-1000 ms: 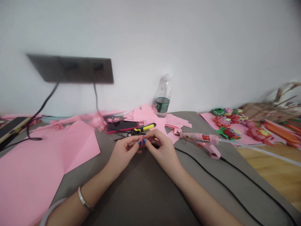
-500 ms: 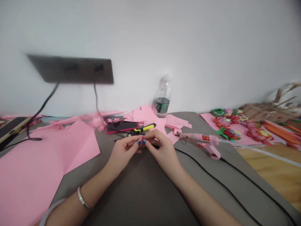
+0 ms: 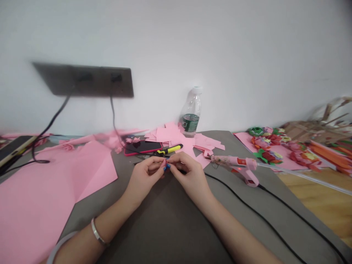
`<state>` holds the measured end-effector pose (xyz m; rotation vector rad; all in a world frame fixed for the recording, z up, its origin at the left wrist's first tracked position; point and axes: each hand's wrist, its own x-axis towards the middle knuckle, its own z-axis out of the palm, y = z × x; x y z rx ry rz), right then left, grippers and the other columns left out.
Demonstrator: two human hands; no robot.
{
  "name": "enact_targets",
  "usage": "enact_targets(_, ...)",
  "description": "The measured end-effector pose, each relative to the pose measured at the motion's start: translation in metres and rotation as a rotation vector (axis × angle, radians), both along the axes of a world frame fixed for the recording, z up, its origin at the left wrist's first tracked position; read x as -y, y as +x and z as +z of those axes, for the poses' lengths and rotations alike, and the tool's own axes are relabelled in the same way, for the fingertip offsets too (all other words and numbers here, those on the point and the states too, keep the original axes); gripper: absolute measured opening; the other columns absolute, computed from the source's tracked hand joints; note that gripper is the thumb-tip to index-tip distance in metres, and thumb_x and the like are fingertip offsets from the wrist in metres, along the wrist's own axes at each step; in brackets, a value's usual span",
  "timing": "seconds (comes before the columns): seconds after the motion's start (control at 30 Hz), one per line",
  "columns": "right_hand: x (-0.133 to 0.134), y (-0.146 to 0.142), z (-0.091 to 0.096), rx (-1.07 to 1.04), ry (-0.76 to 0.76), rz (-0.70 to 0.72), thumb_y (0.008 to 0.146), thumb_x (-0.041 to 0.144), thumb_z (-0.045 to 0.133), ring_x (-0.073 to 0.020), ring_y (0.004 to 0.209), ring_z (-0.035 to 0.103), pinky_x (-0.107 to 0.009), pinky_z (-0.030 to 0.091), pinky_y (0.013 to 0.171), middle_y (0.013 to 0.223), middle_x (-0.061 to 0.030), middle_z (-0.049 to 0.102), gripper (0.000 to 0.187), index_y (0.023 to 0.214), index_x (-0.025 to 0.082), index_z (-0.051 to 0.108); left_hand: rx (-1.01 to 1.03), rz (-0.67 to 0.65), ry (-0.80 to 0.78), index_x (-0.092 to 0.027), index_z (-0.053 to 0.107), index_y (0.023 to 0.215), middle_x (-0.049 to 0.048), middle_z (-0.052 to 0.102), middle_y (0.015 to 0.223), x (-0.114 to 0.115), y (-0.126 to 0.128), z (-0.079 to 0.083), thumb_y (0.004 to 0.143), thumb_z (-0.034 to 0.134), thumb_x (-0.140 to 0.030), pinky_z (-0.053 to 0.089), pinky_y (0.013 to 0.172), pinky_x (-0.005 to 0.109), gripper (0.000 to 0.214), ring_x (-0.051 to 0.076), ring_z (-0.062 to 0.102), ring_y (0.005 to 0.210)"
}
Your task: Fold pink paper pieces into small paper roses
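Two bare hands meet at the centre of the view, the left hand (image 3: 144, 179) and the right hand (image 3: 191, 176) together, their blue-nailed fingertips (image 3: 166, 167) pinching a small pink paper piece (image 3: 164, 162) over the grey worktop (image 3: 170, 223). The step in hand looks like fine folding or shaping of that piece, and the pinch calls for steady fingertip pressure on both sides. Around the hands: a pile of pink paper scraps (image 3: 176, 135) at 12 o'clock, with a clear plastic bottle (image 3: 191, 117) behind it, a red-cased phone (image 3: 143, 147) at 11 and a yellow marker (image 3: 169, 149) at 12. A pink glue gun (image 3: 233, 163) lies at 3, its black cable (image 3: 247, 200) running off toward 4. A big folded pink sheet (image 3: 55, 183) spreads at 9, and paper flowers (image 3: 268, 148) sit at 2. Hidden: most of the paper piece is behind the fingers, so its shape and any folds can't be made out — dark scissors (image 3: 145, 157) are half under the hands, and the far-left items are cut off and blurred.
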<state>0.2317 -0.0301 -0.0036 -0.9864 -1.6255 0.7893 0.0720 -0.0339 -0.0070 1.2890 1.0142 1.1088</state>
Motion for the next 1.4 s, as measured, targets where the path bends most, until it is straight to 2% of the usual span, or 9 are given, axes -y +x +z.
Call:
enact_targets(0.4,0.0013,-0.0010,0.0015,-0.011,-0.024,-0.016,0.083,0.019,0.062,-0.0167,0.074,0.063,-0.029,0.056,0.065,0.084,-0.0037,0.062,0.002,0.082,0.021,0.062,-0.013,0.016,0.033,-0.017,0.072,0.097,0.0063,0.077,0.100,0.0003,-0.0009,-0.0007,0.082,0.068,-0.039,0.062,0.068,0.027,0.027,0.023,0.073,0.090)
enact_targets(0.7,0.0030,-0.0019,0.0038,-0.008,-0.035,-0.008,0.086,0.020,0.057,-0.0167,0.074,0.064,-0.028,0.057,0.066,0.082,-0.0032,0.062,0.006,0.081,0.021,0.060,-0.041,0.010,0.022,-0.016,0.072,0.095,0.0064,0.078,0.094,0.0007,-0.0005,0.0004,0.082,0.067,-0.039,0.061,0.067,0.025,0.027,0.022,0.073,0.087)
enact_targets(1.07,0.0032,-0.0020,0.0033,-0.021,-0.047,0.009,0.088,0.021,0.056,-0.0160,0.073,0.065,-0.028,0.058,0.067,0.081,-0.0027,0.062,0.007,0.082,0.021,0.060,-0.050,0.017,0.021,-0.015,0.072,0.094,0.0078,0.078,0.099,0.0014,-0.0003,0.0043,0.080,0.068,-0.042,0.063,0.067,0.028,0.031,0.024,0.074,0.088)
enact_targets(1.4,0.0034,-0.0020,0.0045,0.001,-0.038,0.005,0.088,0.021,0.055,-0.0164,0.074,0.065,-0.028,0.057,0.066,0.081,-0.0033,0.063,0.008,0.082,0.021,0.060,-0.043,0.025,0.030,-0.015,0.072,0.092,0.0060,0.077,0.091,0.0007,-0.0004,0.0034,0.080,0.069,-0.040,0.063,0.065,0.027,0.027,0.022,0.074,0.083)
